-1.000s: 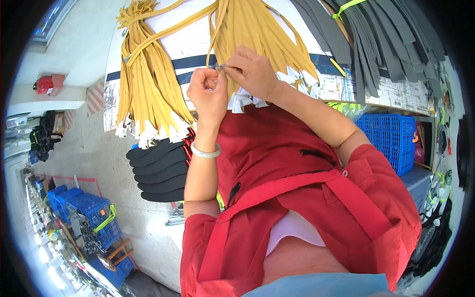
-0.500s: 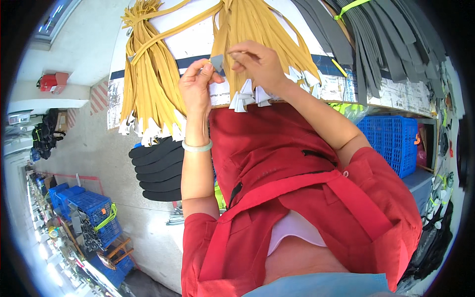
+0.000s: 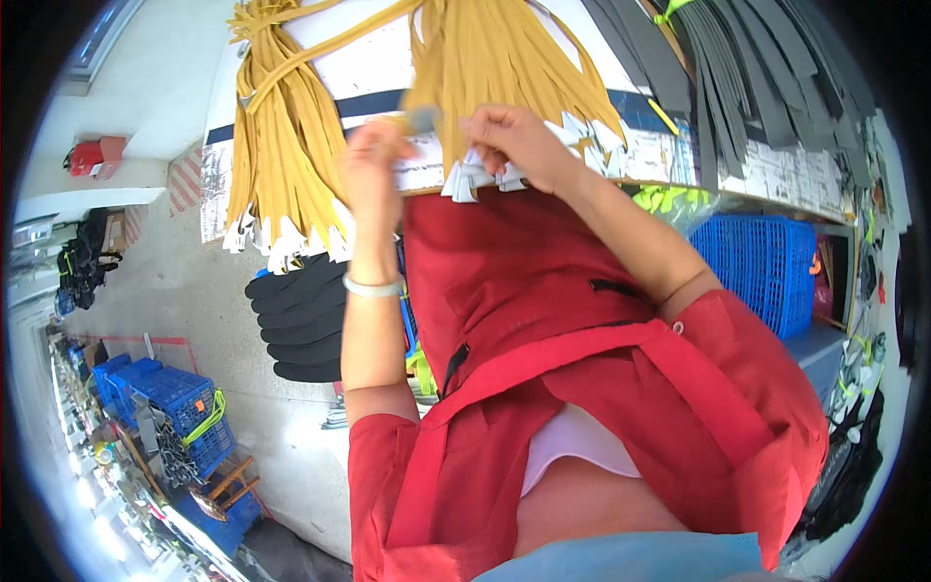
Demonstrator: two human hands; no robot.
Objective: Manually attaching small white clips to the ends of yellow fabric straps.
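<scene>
My left hand is blurred by motion, its fingers closed at the end of a mustard-yellow strap. A small grey piece shows at that strap end, between my two hands. To the right of it, my right hand is closed with thumb and fingertips together; whatever is in them cannot be made out. Behind and below my hands spreads a bundle of mustard-yellow straps with folded white ends near the table's front edge. Another bundle of yellow straps hangs over the edge at left.
Dark grey strips lie at the right of the white table, beside a yellow pen-like stick. Below the table are a blue crate at right and stacked black pieces at left. More blue crates stand on the floor.
My left hand has shifted slightly left and down, with the yellow strap now showing above the grey piece. My right hand has moved a little right and down, farther from the left.
</scene>
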